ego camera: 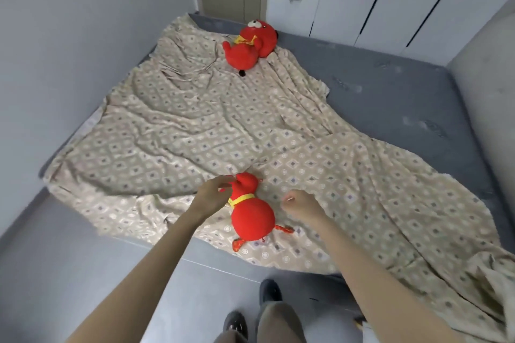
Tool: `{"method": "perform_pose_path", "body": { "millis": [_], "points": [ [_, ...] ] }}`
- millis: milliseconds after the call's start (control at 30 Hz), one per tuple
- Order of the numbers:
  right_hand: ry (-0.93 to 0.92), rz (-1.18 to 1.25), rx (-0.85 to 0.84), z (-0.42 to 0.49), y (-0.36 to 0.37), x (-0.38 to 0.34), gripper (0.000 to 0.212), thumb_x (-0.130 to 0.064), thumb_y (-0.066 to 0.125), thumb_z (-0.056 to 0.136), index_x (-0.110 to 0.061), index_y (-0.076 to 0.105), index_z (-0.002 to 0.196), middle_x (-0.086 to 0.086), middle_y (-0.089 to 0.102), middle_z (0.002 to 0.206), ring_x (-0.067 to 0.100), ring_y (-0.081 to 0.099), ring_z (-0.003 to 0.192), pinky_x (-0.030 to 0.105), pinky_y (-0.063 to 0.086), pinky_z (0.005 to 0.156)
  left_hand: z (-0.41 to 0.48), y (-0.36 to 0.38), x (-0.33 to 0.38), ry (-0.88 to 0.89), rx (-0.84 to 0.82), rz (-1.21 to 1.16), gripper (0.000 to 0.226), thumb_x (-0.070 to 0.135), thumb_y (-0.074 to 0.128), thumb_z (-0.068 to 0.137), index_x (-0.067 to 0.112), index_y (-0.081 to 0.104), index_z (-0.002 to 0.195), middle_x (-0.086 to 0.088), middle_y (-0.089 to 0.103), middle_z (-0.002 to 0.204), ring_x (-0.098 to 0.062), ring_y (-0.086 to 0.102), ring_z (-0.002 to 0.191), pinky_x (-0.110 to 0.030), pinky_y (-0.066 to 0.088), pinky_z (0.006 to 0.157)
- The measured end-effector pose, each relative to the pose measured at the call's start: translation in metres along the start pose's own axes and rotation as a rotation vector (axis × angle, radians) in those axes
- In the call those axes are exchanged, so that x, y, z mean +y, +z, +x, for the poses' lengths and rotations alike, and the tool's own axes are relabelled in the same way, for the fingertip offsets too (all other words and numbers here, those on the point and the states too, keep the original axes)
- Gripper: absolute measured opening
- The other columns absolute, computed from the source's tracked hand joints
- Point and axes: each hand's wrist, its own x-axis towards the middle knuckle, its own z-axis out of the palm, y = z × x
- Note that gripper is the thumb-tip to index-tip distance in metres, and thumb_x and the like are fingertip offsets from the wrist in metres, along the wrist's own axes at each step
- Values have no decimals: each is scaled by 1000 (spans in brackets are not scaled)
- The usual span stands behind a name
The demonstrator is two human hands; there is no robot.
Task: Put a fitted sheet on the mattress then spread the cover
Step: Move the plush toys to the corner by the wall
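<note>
**Q:** What is nearest the camera?

**A:** Two bare forearms reach forward over the near edge of the mattress (390, 83), with two dark shoes (269, 291) on the floor below that edge.

**Q:** What are the hands doing?

**A:** The left hand (210, 196) curls its fingers (223, 181) around the small top bulb of a red gourd-shaped toy (252, 217) and pinches it. The right hand (302, 203) hangs just to the toy's right. Its fingers (289, 205) are folded in narrowly over the cloth, and I cannot tell whether they hold any of it.

**Q:** Where is the sheet?

**A:** One beige sheet (181, 133) with a diamond pattern lies rumpled on the mattress, directly under both hands and under the toy. Its long axis runs on a diagonal, from the mattress's far left corner to its near right, where the cloth spills off the near edge. It covers the left side of the mattress, while the far right side shows bare blue-grey.

**Q:** Which way does the toy point?

**A:** Its small bulb points toward the far end of the mattress and its big bulb toward the near edge.

**Q:** Anything further back?

**A:** A second red plush, a round-eyed toy (250, 47), lies on the sheet at the far end of the mattress. That makes two toys, one sheet and one mattress.
</note>
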Motion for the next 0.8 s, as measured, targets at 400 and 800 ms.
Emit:
{"method": "perform_pose_path", "body": {
  "millis": [400,800],
  "points": [
    [114,-252,-241,166,96,-2,54,-43,66,80,-17,52,126,6,60,123,26,58,112,37,49,91,119,-6,-68,-241,75,-61,36,12,47,92,23,59,124,0,62,123,-14,54,116,-26,43,88],
    [194,-373,-433,243,171,5,78,-51,77,45,-22,55,114,0,61,111,22,59,107,35,50,91,172,7,-121,-321,2,-11,39,9,43,91,22,57,126,4,61,122,-13,55,110,-24,42,88]
  ]
}}
